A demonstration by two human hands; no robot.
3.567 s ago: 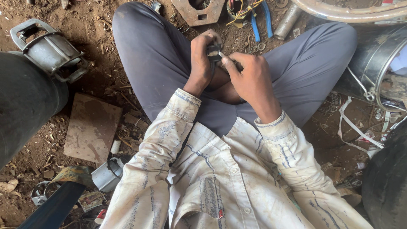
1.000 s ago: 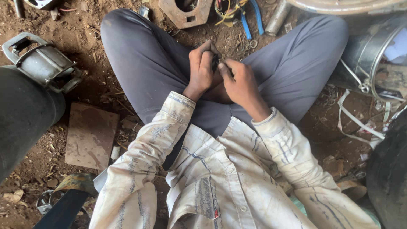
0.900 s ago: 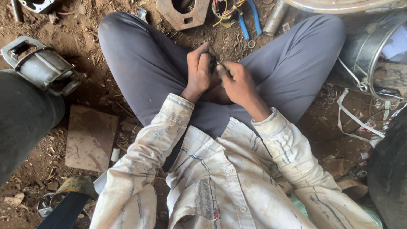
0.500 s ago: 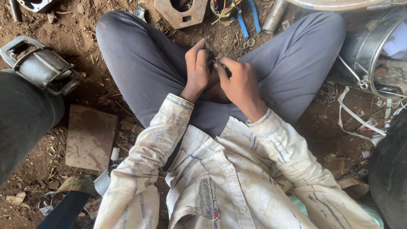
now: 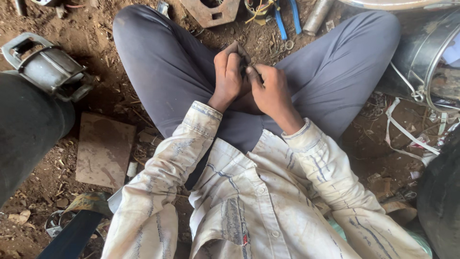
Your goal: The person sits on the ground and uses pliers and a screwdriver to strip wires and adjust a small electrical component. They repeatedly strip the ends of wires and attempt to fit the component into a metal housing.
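I sit cross-legged on a dirt floor in dark grey trousers and a stained pale shirt. Over my lap, my left hand (image 5: 229, 72) and my right hand (image 5: 270, 89) are pressed together around a small dark metal part (image 5: 246, 67). Fingers of both hands close on it, and most of it is hidden between them. I cannot tell its exact shape.
A grey metal motor housing (image 5: 45, 67) lies at the left beside a black round body (image 5: 26, 129). A flat rusty plate (image 5: 104, 149) lies on the dirt. Blue-handled pliers (image 5: 286, 17), a rusty bracket (image 5: 211, 10) and a pipe (image 5: 318, 15) lie ahead. A metal bucket (image 5: 426, 57) stands right.
Both hands stay clasped on the small part over my lap, with only slight finger shifts. The view has drifted a little.
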